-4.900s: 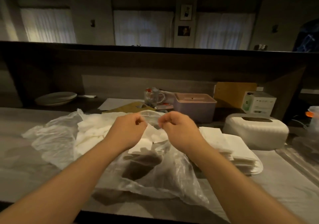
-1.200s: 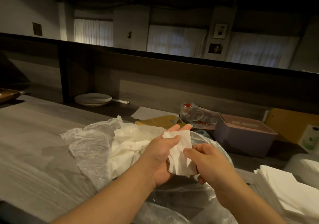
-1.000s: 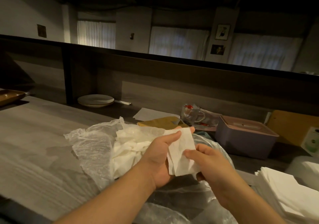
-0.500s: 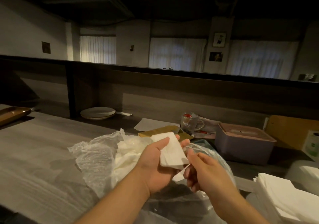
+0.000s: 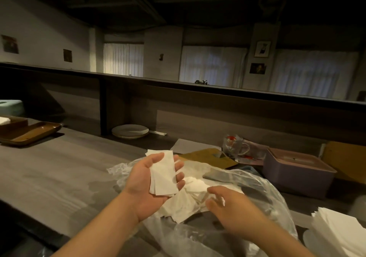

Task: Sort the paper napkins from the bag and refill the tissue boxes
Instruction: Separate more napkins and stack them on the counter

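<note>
While palm-up over the clear plastic bag (image 5: pixel 247 187), left hand (image 5: pixel 147 185) cradles a small stack of folded white napkins (image 5: pixel 163 172), thumb laid on top edge, fingers curled up round far side. Right hand (image 5: pixel 227 203) just right of that, low over bag mouth, fingers loosely curled, blurred; looks to be touching the loose napkins (image 5: pixel 184 199) heaped in bag, can't tell if anything pinched. Bag lies crumpled on grey wood-grain counter (image 5: pixel 59 177), mouth toward the person, loose napkins spilling w/in it below left hand. Right of bag, at frame edge: neat pile of flat white napkins (image 5: pixel 340 233). Behind bag to the right: mauve tissue box (image 5: pixel 297 175) w/ slotted lid, closed. Behind bag, center: glass mug (image 5: pixel 233 144) w/ red marks, in clear wrap, plus brown envelope (image 5: pixel 208 157) and white sheet (image 5: pixel 190 146) lying flat. Further behind bag to the left, under raised ledge: stacked pale plates (image 5: pixel 130 131). Far left of bag: brown rectangular tray (image 5: pixel 29 133); beyond it a pale blue-green tissue box (image 5: pixel 11 106), partly cut off by frame. Yellow-brown board (image 5: pixel 346 161) right of mauve box.
</note>
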Action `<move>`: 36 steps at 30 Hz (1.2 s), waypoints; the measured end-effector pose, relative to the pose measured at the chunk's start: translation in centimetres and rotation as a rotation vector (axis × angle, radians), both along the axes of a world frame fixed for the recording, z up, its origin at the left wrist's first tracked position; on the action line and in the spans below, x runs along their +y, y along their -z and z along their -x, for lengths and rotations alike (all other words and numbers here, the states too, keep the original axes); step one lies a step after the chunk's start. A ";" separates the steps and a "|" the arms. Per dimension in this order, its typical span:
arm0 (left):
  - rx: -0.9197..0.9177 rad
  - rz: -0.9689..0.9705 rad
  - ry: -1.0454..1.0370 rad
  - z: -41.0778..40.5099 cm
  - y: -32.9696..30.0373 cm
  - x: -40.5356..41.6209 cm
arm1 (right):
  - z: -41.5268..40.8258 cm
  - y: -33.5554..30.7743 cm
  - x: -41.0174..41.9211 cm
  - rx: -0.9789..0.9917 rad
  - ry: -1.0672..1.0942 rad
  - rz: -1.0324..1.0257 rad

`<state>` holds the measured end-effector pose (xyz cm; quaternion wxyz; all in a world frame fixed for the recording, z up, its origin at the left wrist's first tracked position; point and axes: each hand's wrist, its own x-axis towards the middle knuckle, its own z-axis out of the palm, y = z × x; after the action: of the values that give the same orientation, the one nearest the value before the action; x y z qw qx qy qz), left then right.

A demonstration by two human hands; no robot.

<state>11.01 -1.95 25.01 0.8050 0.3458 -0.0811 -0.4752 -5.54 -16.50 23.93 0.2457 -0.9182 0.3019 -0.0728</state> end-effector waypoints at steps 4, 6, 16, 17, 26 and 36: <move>-0.009 -0.006 -0.006 -1.2 0.7 1.1 | -2.7 -0.4 0.1 0.081 0.063 0.079; -0.001 -0.010 -0.003 -1.5 1.1 1.2 | -4.1 -0.1 0.0 0.102 0.141 0.108; 0.032 -0.064 0.047 -1.3 2.5 0.4 | -8.1 1.0 0.8 0.153 0.269 0.074; 0.014 -0.079 0.055 -1.2 2.5 0.4 | -8.2 1.3 0.5 0.162 0.246 0.075; -0.153 -0.236 0.159 -1.7 0.4 -0.8 | -5.8 0.7 -0.6 0.262 0.128 0.017; -0.109 -0.130 0.172 -1.8 -0.1 -0.9 | -2.7 0.8 -2.5 0.194 0.127 0.048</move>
<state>12.81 -2.83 25.16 0.7317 0.4143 -0.1232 -0.5271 -2.88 -18.99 23.14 0.1881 -0.9057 0.3798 -0.0064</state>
